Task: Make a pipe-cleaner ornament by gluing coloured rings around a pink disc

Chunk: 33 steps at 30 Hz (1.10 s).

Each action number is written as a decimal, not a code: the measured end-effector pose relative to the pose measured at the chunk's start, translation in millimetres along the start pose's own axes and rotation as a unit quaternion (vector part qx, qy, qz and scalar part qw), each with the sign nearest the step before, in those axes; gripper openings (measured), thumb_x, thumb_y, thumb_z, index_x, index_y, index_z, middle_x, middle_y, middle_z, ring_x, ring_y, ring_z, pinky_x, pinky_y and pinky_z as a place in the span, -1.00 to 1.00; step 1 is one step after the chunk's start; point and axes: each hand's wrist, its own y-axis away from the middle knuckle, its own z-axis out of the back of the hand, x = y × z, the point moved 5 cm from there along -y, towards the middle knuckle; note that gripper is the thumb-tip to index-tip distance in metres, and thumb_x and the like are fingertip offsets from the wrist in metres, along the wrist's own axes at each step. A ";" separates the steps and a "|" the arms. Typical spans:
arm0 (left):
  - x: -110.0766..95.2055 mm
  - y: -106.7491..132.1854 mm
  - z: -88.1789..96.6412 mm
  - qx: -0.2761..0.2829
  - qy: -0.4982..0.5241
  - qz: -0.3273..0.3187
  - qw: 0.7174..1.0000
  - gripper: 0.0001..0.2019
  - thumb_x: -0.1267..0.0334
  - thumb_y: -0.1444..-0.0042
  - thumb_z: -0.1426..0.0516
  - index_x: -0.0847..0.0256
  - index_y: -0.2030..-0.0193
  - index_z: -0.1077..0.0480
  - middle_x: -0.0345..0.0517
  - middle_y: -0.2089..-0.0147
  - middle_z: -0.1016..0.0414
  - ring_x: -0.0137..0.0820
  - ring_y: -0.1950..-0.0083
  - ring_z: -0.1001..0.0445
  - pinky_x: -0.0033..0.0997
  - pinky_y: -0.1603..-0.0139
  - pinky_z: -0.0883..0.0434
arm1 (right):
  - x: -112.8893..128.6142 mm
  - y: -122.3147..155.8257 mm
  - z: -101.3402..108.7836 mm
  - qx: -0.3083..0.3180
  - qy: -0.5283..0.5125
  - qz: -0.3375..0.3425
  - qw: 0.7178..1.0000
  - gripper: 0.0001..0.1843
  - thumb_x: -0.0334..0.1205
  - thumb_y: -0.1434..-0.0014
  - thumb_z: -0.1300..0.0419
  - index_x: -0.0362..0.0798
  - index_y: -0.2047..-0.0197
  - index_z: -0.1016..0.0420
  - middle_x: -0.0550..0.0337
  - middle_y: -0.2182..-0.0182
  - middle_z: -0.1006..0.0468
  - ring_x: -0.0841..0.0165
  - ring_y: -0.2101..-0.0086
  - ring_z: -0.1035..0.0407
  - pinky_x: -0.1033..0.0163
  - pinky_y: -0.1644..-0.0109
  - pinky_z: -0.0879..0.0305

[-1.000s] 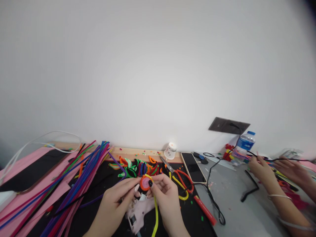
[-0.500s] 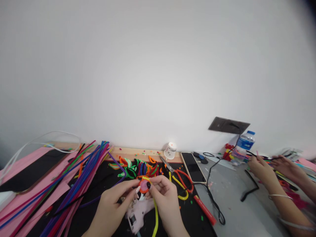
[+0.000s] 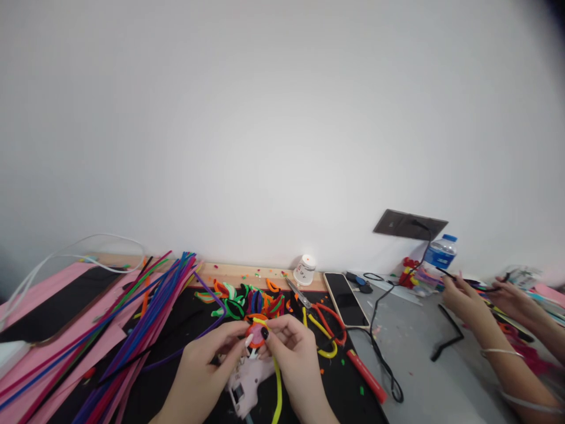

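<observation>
Both my hands pinch a small round orange-rimmed pink disc (image 3: 256, 331) low in the middle of the view. My left hand (image 3: 207, 365) grips its left edge with thumb and fingers. My right hand (image 3: 295, 359) presses its thumb on the disc's right side and also holds a yellow pipe cleaner (image 3: 278, 388) that runs from the disc's top down past the wrist. A pink glue gun (image 3: 247, 383) lies on the black mat (image 3: 185, 330) just under the hands.
Long coloured pipe cleaners (image 3: 145, 312) fan out on the left over pink sheets (image 3: 48, 335). Bent pieces (image 3: 247, 297), scissors (image 3: 320, 312), a phone (image 3: 345, 299), a white pot (image 3: 304, 269) and a black cable (image 3: 382, 353) lie behind and right. Another person's hands (image 3: 468, 300) work at the far right by a water bottle (image 3: 438, 253).
The disc and both my hands have dropped slightly and my thumbs have closed further over the disc. The other person's far hand has shifted right along a black pipe cleaner.
</observation>
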 end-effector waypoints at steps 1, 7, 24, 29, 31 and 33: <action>-0.1 0.1 -0.6 0.004 0.004 0.004 1.000 -0.83 0.37 -0.04 -0.18 0.08 0.24 -0.54 -0.23 0.34 -0.69 -0.38 0.37 -0.65 -0.60 0.33 -0.55 | -0.7 -0.1 0.1 0.001 0.001 0.000 1.000 -0.82 -0.29 0.14 -0.40 -0.15 0.48 -0.49 0.27 0.67 -0.52 0.47 0.65 -0.38 0.39 0.51 -0.32; -2.4 -0.9 -0.6 -0.005 0.005 0.009 1.000 -0.88 0.34 -0.03 -0.19 0.10 0.29 -0.55 -0.21 0.36 -0.69 -0.36 0.38 -0.65 -0.58 0.34 -0.55 | -4.2 -0.4 -0.1 0.004 0.009 -0.001 1.000 -0.86 -0.33 0.13 -0.38 -0.15 0.49 -0.49 0.27 0.67 -0.52 0.46 0.64 -0.39 0.40 0.51 -0.32; 2.3 0.6 0.9 0.008 0.006 0.042 0.999 -0.89 0.28 -0.12 -0.10 0.13 0.27 -0.47 -0.17 0.36 -0.65 -0.33 0.36 -0.63 -0.52 0.37 -0.53 | -1.2 1.7 -4.8 0.006 -0.007 -0.020 1.000 -0.83 -0.33 0.19 -0.40 -0.15 0.51 -0.49 0.28 0.69 -0.53 0.48 0.67 -0.37 0.41 0.54 -0.30; 1.6 -1.4 0.6 0.015 0.035 0.060 0.997 -0.90 0.28 -0.13 -0.11 0.13 0.24 -0.44 -0.12 0.30 -0.67 -0.31 0.31 -0.63 -0.49 0.30 -0.54 | -0.7 3.1 -6.3 0.004 -0.008 -0.020 1.000 -0.82 -0.31 0.19 -0.42 -0.14 0.52 -0.50 0.28 0.69 -0.52 0.47 0.66 -0.37 0.40 0.53 -0.30; 1.9 -1.7 1.2 0.011 0.047 0.062 0.997 -0.90 0.28 -0.12 -0.12 0.13 0.24 -0.45 -0.12 0.30 -0.67 -0.30 0.30 -0.64 -0.48 0.29 -0.54 | 0.2 3.8 -6.4 0.002 -0.007 -0.020 1.000 -0.81 -0.29 0.20 -0.43 -0.13 0.53 -0.50 0.29 0.70 -0.51 0.46 0.67 -0.37 0.39 0.54 -0.30; 3.3 -1.7 1.6 0.007 0.057 0.069 0.996 -0.91 0.28 -0.10 -0.13 0.12 0.25 -0.45 -0.12 0.30 -0.67 -0.29 0.30 -0.64 -0.47 0.29 -0.54 | 0.9 4.2 -6.2 0.001 -0.003 -0.021 1.000 -0.80 -0.28 0.21 -0.44 -0.13 0.54 -0.50 0.29 0.71 -0.50 0.46 0.68 -0.36 0.39 0.55 -0.29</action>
